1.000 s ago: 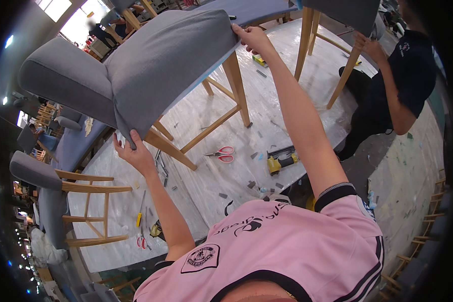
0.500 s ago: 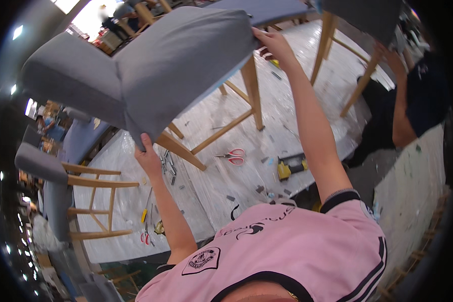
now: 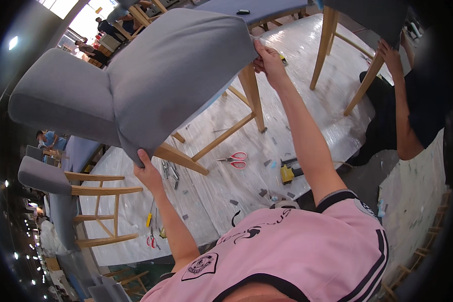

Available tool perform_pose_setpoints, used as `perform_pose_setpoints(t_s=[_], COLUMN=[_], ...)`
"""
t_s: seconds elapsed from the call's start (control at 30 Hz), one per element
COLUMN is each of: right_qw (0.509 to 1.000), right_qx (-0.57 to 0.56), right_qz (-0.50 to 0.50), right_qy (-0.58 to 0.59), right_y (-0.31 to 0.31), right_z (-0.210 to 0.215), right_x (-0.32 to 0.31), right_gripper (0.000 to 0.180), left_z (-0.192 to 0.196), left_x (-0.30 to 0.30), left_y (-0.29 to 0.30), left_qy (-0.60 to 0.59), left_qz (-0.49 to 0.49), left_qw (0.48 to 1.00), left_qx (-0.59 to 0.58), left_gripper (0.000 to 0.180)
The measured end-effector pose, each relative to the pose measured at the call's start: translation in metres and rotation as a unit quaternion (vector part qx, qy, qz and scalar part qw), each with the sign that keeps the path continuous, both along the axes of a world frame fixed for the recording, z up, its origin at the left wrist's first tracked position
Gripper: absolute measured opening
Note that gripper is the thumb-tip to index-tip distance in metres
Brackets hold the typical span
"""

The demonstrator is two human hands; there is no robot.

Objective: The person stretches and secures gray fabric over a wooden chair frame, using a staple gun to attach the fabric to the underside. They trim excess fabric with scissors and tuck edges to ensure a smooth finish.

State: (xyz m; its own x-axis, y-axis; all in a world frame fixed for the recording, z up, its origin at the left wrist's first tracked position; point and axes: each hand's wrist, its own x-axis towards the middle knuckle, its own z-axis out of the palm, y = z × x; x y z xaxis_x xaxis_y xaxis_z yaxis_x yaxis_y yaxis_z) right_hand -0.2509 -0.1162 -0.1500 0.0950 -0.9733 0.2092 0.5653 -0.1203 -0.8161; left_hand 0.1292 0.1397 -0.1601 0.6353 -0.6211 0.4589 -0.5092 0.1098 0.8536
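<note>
Room: a workshop with bright windows, a second, blue-topped bench (image 3: 282,5) and people in the background. The main bench (image 3: 201,204) is lined with clear, wrinkled, glossy plastic sheeting.

Main chair (image 3: 251,95): stands on the bench, left of and ahead of the wearer. Tapered, light-grained timber legs with straight stretchers. The grey fabric cover (image 3: 171,75) is matte and finely woven, with soft creases across the seat; a pale blue layer shows below its edge. The backrest is a thick, rounded pad.

Adjacent chairs: a grey-padded chair (image 3: 45,176) lies on its side at left; a dark-upholstered chair (image 3: 372,17) stands at upper right, a co-worker's hand (image 3: 391,58) at its leg.

Right hand (image 3: 273,65): fingers closed on the cover's edge at the far seat corner. Left hand (image 3: 148,173): thumb pressed on the cover at the near corner beside the backrest, remaining fingers curled and partly hidden.

Tools: yellow-and-black power tool (image 3: 288,174), partly behind the right forearm; red-handled scissors (image 3: 238,160), blades parted; small flat grey scraps (image 3: 262,193) nearby.
</note>
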Motion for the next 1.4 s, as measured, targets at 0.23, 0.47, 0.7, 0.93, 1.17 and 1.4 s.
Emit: perform_pose_setpoints(t_s=[0.23,0.47,0.7,0.93,1.17,1.4], right_qw=[0.997,0.999,0.882,0.551,0.587,0.624], right_qx=[-0.015,-0.013,-0.087,-0.407,-0.406,-0.515], right_qz=[-0.013,0.006,-0.214,-0.359,-0.317,-0.283], right_qy=[-0.079,0.03,0.411,0.634,0.625,0.515], right_y=[0.017,0.008,-0.017,0.016,0.103,0.142], right_z=[-0.027,-0.016,0.051,0.13,0.123,0.115], right_x=[0.003,-0.003,-0.057,0.055,0.228,0.273], right_gripper=[0.039,0.044,0.043,0.062,0.082,0.063], left_z=[0.005,-0.009,-0.013,-0.018,-0.017,-0.026], left_x=[0.005,0.014,0.042,0.049,0.051,0.051], left_y=[0.008,0.005,-0.005,-0.008,-0.006,-0.011], left_qy=[-0.018,-0.01,-0.054,-0.071,-0.054,-0.029], left_qz=[-0.002,-0.066,-0.121,-0.111,-0.114,-0.132], left_qw=[1.0,0.996,0.989,0.987,0.987,0.983], left_qx=[0.019,-0.066,-0.072,-0.094,-0.101,-0.12], left_gripper=[0.07,0.052,0.044,0.038,0.035,0.039])
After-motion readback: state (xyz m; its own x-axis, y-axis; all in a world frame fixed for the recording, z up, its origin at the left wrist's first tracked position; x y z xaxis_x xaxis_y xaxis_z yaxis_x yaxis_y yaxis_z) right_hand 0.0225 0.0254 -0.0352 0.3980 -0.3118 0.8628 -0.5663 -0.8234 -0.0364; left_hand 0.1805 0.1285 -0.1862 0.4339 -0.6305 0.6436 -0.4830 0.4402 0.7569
